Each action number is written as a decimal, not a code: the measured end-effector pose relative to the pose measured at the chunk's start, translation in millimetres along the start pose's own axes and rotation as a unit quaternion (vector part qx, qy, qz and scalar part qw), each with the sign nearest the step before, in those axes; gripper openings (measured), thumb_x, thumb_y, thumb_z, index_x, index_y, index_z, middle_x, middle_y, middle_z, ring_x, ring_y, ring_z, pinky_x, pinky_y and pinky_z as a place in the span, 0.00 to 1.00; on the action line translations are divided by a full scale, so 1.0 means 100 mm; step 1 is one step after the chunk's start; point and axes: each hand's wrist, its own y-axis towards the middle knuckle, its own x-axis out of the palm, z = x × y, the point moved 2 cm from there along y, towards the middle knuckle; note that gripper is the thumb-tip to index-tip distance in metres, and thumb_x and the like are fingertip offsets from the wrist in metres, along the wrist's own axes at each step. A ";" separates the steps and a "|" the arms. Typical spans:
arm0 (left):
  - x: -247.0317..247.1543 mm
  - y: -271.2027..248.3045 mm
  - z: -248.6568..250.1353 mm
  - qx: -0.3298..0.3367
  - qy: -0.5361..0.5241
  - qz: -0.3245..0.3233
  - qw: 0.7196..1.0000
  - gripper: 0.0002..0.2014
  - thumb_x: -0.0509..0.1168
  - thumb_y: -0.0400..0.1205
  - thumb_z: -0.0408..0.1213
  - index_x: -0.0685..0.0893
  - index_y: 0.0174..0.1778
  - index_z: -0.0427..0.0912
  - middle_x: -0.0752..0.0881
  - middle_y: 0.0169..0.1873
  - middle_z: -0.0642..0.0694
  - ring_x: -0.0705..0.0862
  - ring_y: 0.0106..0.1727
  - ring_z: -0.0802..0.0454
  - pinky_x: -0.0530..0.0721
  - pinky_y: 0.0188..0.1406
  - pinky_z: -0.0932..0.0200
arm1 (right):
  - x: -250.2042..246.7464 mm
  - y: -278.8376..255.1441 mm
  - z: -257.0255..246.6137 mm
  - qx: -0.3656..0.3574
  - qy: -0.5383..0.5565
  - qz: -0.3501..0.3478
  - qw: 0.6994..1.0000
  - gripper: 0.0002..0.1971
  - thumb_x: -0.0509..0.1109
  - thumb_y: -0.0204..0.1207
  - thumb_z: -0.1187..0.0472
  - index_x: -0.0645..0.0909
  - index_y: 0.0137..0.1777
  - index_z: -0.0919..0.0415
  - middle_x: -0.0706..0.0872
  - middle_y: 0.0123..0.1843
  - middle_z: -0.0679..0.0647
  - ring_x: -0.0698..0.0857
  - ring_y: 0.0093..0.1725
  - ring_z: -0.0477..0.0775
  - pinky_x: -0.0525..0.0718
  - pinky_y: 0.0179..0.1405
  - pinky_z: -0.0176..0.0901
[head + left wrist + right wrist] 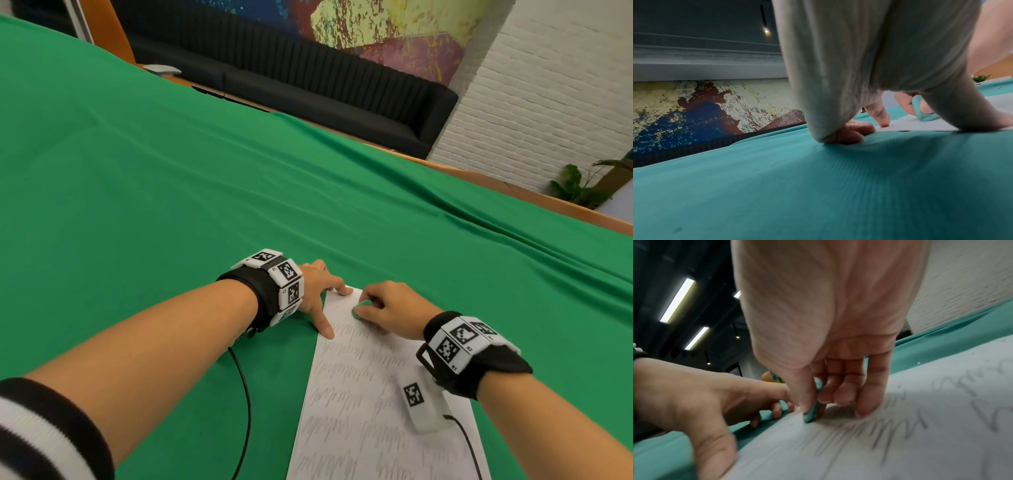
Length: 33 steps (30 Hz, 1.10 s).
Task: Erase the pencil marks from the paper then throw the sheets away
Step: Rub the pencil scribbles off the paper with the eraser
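Note:
A white sheet of paper (370,404) covered in rows of grey pencil scribbles lies on the green cloth. My right hand (383,310) pinches a small green eraser (359,310) between thumb and fingers and presses its tip onto the paper's far left corner; the eraser (813,410) stands upright on the sheet (900,443). My left hand (320,294) is spread, its index finger and thumb pressing down the sheet's left edge. From the left wrist view the eraser (924,112) shows past my left hand's fingers (879,113).
Green cloth (171,188) covers the whole table, wrinkled toward the right. A black sofa (308,78) stands beyond the far edge, a potted plant (579,188) at the far right. Black cables (245,394) trail from my wrist bands.

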 end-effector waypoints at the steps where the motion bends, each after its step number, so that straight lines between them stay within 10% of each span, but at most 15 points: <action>1: 0.00 0.00 0.00 0.001 -0.001 0.000 1.000 0.46 0.80 0.69 0.57 0.65 0.82 0.60 0.68 0.66 0.44 0.72 0.70 0.42 0.73 0.72 0.46 | -0.01 0.01 0.02 0.004 -0.015 0.006 1.000 0.12 0.71 0.79 0.50 0.83 0.42 0.59 0.84 0.36 0.52 0.81 0.35 0.53 0.81 0.39 0.48; 18: -0.03 -0.01 0.03 -0.005 0.014 -0.005 1.000 0.45 0.79 0.69 0.58 0.66 0.80 0.58 0.67 0.60 0.47 0.73 0.69 0.43 0.74 0.67 0.47 | 0.02 0.08 -0.22 -0.048 -0.073 -0.018 0.996 0.16 0.68 0.79 0.48 0.72 0.33 0.54 0.76 0.30 0.49 0.75 0.34 0.54 0.71 0.34 0.46; 23: -0.01 -0.01 0.02 -0.002 0.006 0.006 1.000 0.47 0.80 0.68 0.57 0.65 0.82 0.59 0.68 0.67 0.43 0.73 0.70 0.43 0.73 0.72 0.47 | -0.09 0.09 -0.08 0.035 -0.157 0.022 0.987 0.17 0.63 0.81 0.45 0.71 0.32 0.51 0.78 0.38 0.51 0.77 0.42 0.58 0.73 0.40 0.45; 28: -0.02 -0.01 0.03 0.003 0.008 0.006 1.000 0.44 0.79 0.70 0.56 0.66 0.80 0.56 0.69 0.67 0.43 0.73 0.70 0.43 0.73 0.68 0.49 | 0.01 0.05 -0.21 -0.049 -0.068 -0.021 0.996 0.18 0.64 0.82 0.47 0.70 0.30 0.49 0.75 0.30 0.47 0.74 0.32 0.50 0.69 0.35 0.45; 33: -0.03 -0.01 0.02 -0.002 0.010 0.000 1.000 0.46 0.79 0.69 0.57 0.65 0.82 0.59 0.68 0.67 0.44 0.72 0.71 0.43 0.72 0.71 0.47 | -0.08 0.09 -0.02 0.040 -0.144 0.009 0.989 0.18 0.61 0.82 0.42 0.73 0.34 0.51 0.78 0.38 0.49 0.79 0.45 0.58 0.74 0.42 0.46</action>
